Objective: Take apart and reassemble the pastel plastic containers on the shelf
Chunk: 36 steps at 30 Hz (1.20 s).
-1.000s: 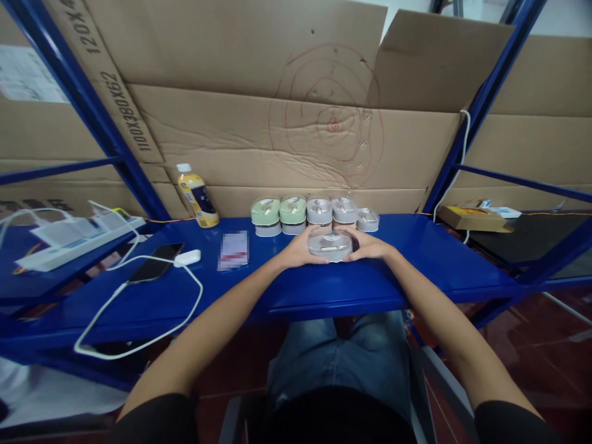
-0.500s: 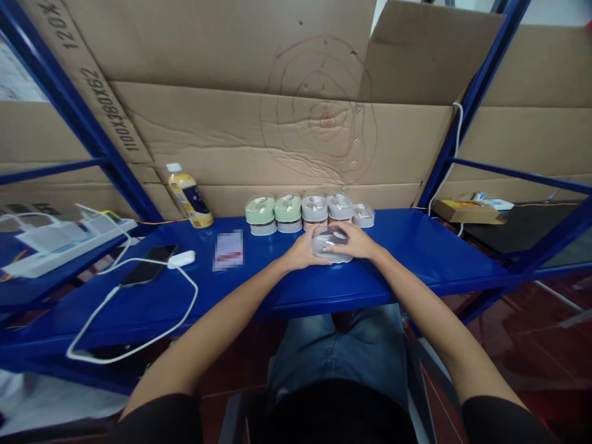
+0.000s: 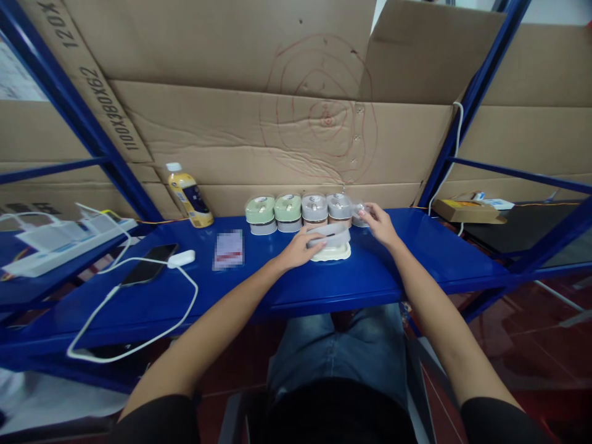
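My left hand [image 3: 300, 248] grips a grey translucent lid [image 3: 329, 235], which is tilted and raised off a cream container base [image 3: 330, 252] on the blue shelf. My right hand [image 3: 380, 224] reaches to the back, its fingertips at a small lidded container [image 3: 362, 216] at the end of a row. That row also holds two green-lidded containers [image 3: 260, 216] and two grey-lidded ones [image 3: 326, 211]. Part of the small container is hidden behind my fingers.
To the left on the blue metal shelf [image 3: 416, 259] lie a yellow-labelled bottle [image 3: 189, 196], a blurred card [image 3: 228, 250], a phone [image 3: 148, 265] with a white cable, and a power strip [image 3: 60, 243]. Cardboard [image 3: 222, 135] stands behind the row.
The grey lid has come up off the cream base and tilted in my left hand. My right hand has let go of the lid and moved back and right to the small container.
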Each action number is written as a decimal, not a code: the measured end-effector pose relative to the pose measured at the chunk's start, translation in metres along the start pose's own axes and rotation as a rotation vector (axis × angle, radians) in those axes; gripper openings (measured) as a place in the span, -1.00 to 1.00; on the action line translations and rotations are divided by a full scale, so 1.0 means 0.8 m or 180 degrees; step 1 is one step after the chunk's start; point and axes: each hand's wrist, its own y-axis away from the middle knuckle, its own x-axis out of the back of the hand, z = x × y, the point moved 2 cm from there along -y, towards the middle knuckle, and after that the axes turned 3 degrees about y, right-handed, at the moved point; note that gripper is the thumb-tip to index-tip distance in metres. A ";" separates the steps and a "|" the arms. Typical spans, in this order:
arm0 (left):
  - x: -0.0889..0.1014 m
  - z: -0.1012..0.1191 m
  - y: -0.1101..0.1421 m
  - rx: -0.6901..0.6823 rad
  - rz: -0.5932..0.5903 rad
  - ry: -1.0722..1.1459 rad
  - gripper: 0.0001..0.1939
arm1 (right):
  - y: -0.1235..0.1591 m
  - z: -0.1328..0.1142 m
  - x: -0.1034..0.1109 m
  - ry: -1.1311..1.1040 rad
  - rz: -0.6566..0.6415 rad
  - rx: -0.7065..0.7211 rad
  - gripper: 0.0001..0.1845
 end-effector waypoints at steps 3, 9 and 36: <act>0.012 -0.005 -0.005 0.0399 0.0618 -0.0018 -0.58 | -0.001 -0.001 0.001 0.0011 0.0055 -0.0001 -0.37; 0.027 0.004 -0.001 0.0340 0.1010 -0.0284 -0.60 | 0.000 -0.004 0.005 -0.0090 0.0110 -0.0048 -0.34; -0.023 -0.003 0.000 0.0093 -0.0018 0.0410 0.27 | 0.039 -0.065 -0.071 0.1145 -0.1655 0.1577 -0.09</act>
